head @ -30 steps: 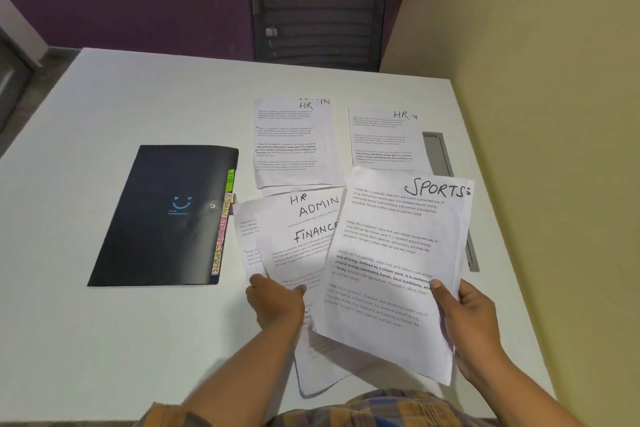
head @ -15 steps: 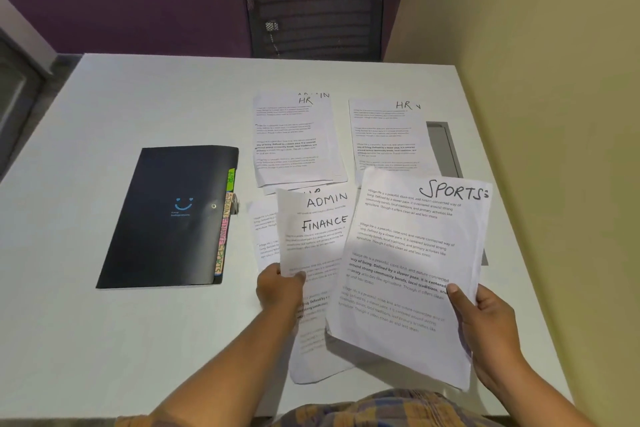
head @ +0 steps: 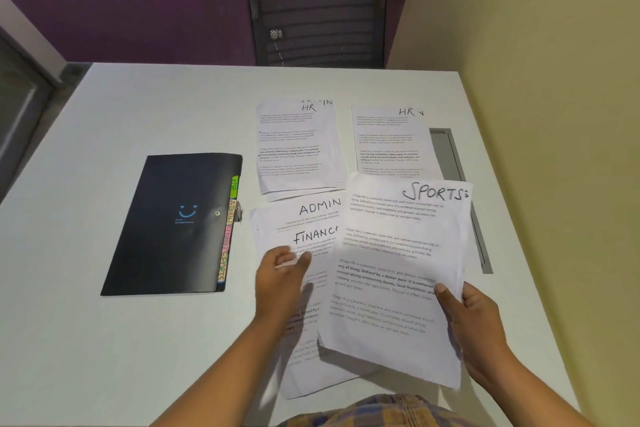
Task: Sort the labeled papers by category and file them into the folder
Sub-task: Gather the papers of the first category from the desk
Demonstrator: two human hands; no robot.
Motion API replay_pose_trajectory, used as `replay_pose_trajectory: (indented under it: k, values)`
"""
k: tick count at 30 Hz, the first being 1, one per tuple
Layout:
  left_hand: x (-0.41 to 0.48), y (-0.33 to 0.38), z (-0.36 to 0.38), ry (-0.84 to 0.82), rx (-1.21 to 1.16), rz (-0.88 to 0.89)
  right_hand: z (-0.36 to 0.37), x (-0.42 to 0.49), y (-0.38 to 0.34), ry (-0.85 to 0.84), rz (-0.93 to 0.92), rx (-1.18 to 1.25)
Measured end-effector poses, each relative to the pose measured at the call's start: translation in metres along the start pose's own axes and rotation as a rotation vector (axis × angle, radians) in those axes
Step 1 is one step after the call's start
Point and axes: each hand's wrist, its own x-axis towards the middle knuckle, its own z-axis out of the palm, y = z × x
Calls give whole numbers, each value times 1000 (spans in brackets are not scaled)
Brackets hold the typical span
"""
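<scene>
Several labelled papers are spread on the white table (head: 138,114), and none is in the black folder (head: 173,225) yet. It lies shut at the left, well apart from both hands, its coloured tabs (head: 230,229) facing the papers.

The right hand (head: 481,333) grips the SPORTS sheet (head: 398,253) at its lower right edge, thumb on top, holding it lifted and tilted over the others. The left hand (head: 280,281) is down on the FINANCE sheet (head: 311,237), which overlaps the ADMIN sheet (head: 311,210). It is blurred, so I cannot tell whether it pinches that sheet or only presses it. The hands are apart, each on its own paper.

Further off lie an HR pile (head: 294,149), with another heading peeping from beneath, and a second HR sheet (head: 388,139).

To my eye this is sorting, with filing to come. Doing it well means reading each heading before laying a sheet down. SPORTS should get a spot of its own rather than covering FINANCE, and the two HR lots want merging. Thin paper slides and curls, so I would set each sheet down flat and square its edges against the pile.
</scene>
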Motion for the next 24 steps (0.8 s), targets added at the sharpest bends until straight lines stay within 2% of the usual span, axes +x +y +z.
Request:
replay_pose_trajectory:
  k: [3, 6, 11, 14, 16, 18, 21, 24]
  values:
    - [-16, 34, 4, -383, -88, -22, 10, -4, -10, -133, 29, 41]
    - [-23, 42, 5, -527, -245, -77, 16, -6, -17, -203, 56, 102]
    - [-20, 32, -3, -465, -147, -11, 16, -2, -20, -251, 10, 75]
    - [-20, 27, -7, -345, -152, 13, 9, 14, -13, -275, 8, -77]
    - [-17, 24, -11, -286, -174, -1, 1, 31, -2, -169, 18, -174]
    - [-15, 23, -15, -237, -188, -31, -14, 51, 16, 15, 4, -341]
    - [-13, 19, -19, -192, -148, -29, -36, 70, 40, 255, 76, -629]
    - [-15, 17, -22, -177, -170, -23, -47, 75, 53, 333, 204, -796]
